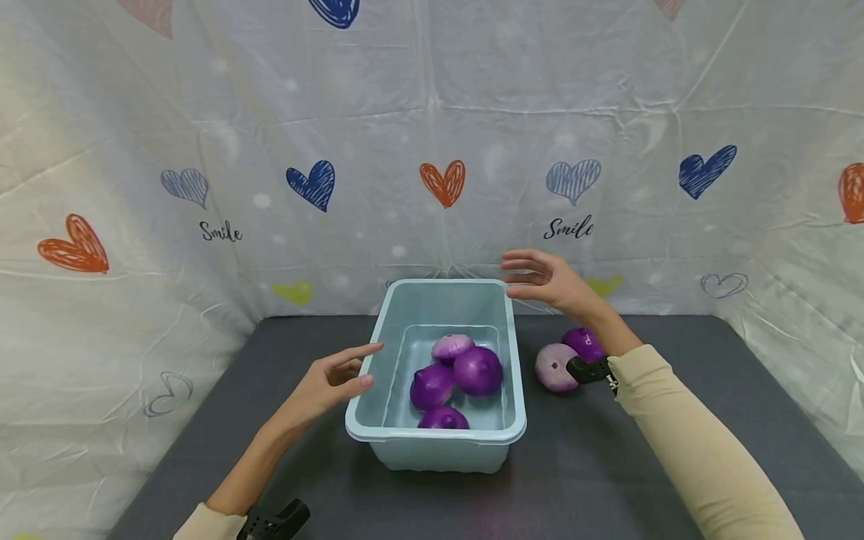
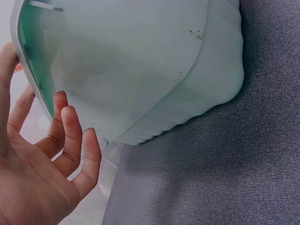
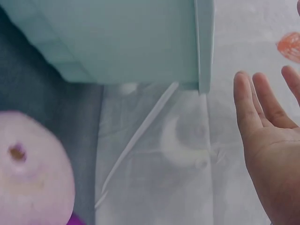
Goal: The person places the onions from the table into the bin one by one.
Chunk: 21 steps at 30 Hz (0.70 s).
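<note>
Grip of left hand, right hand: slack, empty; bin rim part-hides nearest onion.

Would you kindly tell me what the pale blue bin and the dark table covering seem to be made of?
The pale blue bin looks like smooth, slightly glossy moulded plastic, given its rounded, lipped rim. The dark table covering seems matte woven fabric, its fine ribbed texture showing up close.
</note>
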Available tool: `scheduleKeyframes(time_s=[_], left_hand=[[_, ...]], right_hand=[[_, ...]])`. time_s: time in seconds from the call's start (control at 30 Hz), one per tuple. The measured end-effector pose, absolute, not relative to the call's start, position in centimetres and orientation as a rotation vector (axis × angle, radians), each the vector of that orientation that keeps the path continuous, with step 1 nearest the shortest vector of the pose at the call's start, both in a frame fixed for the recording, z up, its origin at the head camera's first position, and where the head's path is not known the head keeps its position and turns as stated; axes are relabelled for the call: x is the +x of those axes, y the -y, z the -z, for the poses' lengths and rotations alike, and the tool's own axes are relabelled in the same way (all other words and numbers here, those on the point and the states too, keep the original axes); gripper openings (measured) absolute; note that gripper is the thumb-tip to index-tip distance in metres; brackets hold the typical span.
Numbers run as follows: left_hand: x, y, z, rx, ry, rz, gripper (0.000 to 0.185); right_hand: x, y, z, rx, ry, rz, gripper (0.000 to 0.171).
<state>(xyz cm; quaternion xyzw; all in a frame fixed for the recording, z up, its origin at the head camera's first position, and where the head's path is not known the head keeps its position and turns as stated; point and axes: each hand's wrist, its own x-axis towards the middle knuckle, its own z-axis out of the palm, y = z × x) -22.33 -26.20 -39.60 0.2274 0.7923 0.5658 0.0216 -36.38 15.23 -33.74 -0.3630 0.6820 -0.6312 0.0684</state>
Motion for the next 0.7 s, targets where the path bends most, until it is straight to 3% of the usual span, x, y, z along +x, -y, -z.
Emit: scheduleKeyframes(time_s=[0.7], left_hand=[[-22.4,26.2,39.8,0.712,-2.470,-1.745,0.049]], right_hand=[[-35.1,-22.0,36.6,-0.868,-2.303,1.861,0.057]])
